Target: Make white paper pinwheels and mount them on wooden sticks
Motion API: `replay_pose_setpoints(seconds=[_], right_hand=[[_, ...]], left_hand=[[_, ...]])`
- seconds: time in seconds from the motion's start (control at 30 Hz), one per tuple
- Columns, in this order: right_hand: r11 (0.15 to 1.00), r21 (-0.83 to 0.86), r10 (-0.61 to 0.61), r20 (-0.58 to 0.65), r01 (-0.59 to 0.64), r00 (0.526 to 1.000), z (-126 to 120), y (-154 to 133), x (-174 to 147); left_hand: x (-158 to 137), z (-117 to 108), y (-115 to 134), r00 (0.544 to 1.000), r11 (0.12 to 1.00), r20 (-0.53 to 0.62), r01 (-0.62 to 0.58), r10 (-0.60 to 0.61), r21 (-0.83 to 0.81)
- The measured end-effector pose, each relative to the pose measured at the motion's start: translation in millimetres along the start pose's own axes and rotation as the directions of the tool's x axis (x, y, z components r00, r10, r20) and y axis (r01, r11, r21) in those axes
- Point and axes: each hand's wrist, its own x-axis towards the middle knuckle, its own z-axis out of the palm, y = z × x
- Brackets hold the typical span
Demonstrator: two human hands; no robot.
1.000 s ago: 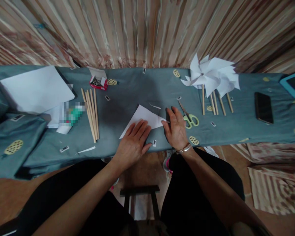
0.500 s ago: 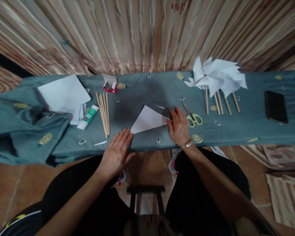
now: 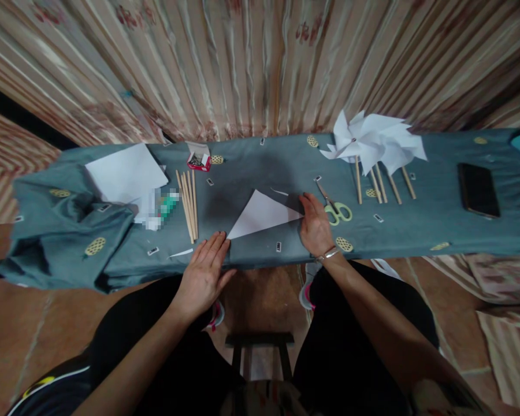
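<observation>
A white paper folded into a triangle (image 3: 263, 215) lies on the cloth-covered table between my two hands. My left hand (image 3: 204, 273) is flat with fingers stretched out, its fingertips touching the paper's left corner. At the opposite corner, my right hand (image 3: 317, 226) has its fingers curled in with the tip of the paper between thumb and fingers. Just right of that hand lie green-handled scissors (image 3: 338, 212). Thin paper offcuts rest nearby, one offcut (image 3: 181, 253) by my left hand and another offcut (image 3: 279, 192) behind the triangle.
On the left are a stack of white paper (image 3: 123, 173), a partly blurred green-and-white tube (image 3: 167, 207), several wooden sticks (image 3: 188, 205) and a red box of small metal pieces (image 3: 198, 160). To the right lie paper pinwheels (image 3: 375, 138) on sticks and a black phone (image 3: 479, 189).
My right hand's fingers have drawn closer together at the paper's right corner. My left hand stays at the left corner. The whole view has shifted slightly.
</observation>
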Motion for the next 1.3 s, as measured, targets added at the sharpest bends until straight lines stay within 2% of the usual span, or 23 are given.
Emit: replay_pose_setpoints(seconds=[0.17,0.27,0.43,0.57,0.7,0.8,0.87,0.97,1.1,1.3], right_hand=[[0.996,0.081,-0.041,-0.037,0.044,0.998,-22,1,5],[0.999,-0.042,-0.019,-0.078,0.015,0.997,-44,9,8],[0.939,-0.333,0.103,0.045,-0.082,0.994,-70,27,8],[0.921,-0.380,0.116,0.049,-0.089,0.992,-75,28,8],[0.974,-0.225,0.027,0.018,-0.022,0.999,-68,16,10],[0.999,-0.014,-0.035,0.058,0.036,0.998,-55,2,10],[0.996,0.074,-0.049,0.105,0.041,0.993,-46,-7,10],[0.993,0.118,-0.039,0.182,0.017,0.982,-35,-15,12],[0.984,0.177,-0.020,0.246,-0.024,0.969,-28,-18,16],[0.942,0.333,-0.019,0.200,-0.050,0.980,-29,-24,12]], left_hand=[[18,-10,-3,0.996,0.994,-0.060,0.060,-0.065,-0.092],[44,-7,-5,0.984,0.976,-0.088,0.137,-0.153,-0.171],[94,14,-12,0.970,0.939,-0.088,0.193,-0.226,-0.285],[118,24,-17,0.962,0.902,-0.067,0.221,-0.264,-0.371],[124,23,-17,0.925,0.802,-0.026,0.315,-0.379,-0.508],[126,20,-15,0.885,0.683,0.015,0.370,-0.466,-0.630],[128,18,-15,0.869,0.633,0.026,0.380,-0.494,-0.674],[131,16,-16,0.856,0.600,0.031,0.387,-0.516,-0.701],[130,14,-16,0.862,0.586,0.038,0.375,-0.505,-0.718],[127,12,-18,0.851,0.501,0.071,0.372,-0.520,-0.781]])
